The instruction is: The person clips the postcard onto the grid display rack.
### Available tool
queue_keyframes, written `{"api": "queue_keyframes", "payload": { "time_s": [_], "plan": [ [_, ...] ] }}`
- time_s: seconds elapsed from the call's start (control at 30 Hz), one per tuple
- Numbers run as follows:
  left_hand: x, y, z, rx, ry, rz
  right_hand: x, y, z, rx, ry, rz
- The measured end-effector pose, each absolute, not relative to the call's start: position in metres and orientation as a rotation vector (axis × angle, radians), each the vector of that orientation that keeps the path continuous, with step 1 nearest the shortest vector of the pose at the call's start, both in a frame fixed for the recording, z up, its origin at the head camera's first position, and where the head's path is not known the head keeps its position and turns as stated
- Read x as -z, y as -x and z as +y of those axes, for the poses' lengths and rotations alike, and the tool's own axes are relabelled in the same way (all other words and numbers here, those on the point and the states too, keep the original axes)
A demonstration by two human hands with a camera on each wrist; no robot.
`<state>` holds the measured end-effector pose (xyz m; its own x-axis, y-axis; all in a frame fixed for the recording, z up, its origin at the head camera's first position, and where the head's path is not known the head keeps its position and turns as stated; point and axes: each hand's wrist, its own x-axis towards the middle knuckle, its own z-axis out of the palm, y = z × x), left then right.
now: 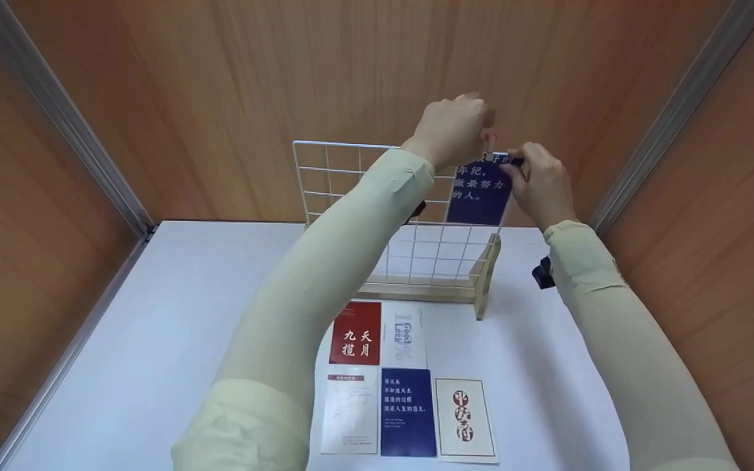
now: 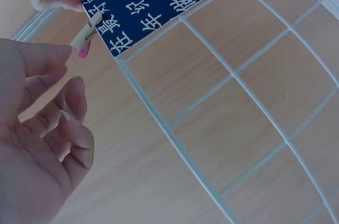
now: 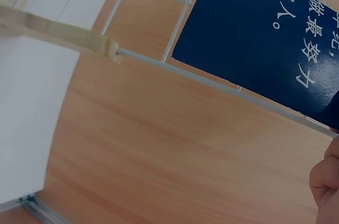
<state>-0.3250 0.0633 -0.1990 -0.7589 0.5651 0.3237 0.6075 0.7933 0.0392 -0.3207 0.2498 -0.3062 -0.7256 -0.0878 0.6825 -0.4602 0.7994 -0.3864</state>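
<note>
Head view: a blue card (image 1: pixel 478 196) at the upper right of the wire grid (image 1: pixel 351 144), pinched by the right hand (image 1: pixel 542 183) while the left hand (image 1: pixel 450 129), fingers loosely curled, holds nothing beside the clip (image 2: pixel 87 32), should prove light, bendable and best held by its edges.
</note>
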Motion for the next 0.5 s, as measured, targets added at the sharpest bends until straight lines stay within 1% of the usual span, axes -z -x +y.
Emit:
{"api": "queue_keyframes", "payload": {
  "time_s": [0.17,0.33,0.5],
  "plan": [
    [0.197,0.323,0.06,0.192,0.895,-2.684,0.301,0.32,0.255,-0.68,-0.386,-2.362],
    [0.201,0.319,0.058,0.18,0.901,-2.703,0.302,0.311,0.262,-0.657,-0.371,-2.456],
    [0.195,0.315,0.06,0.16,0.888,-2.708,0.289,0.307,0.272,-0.598,-0.39,-2.491]
  ]
}}
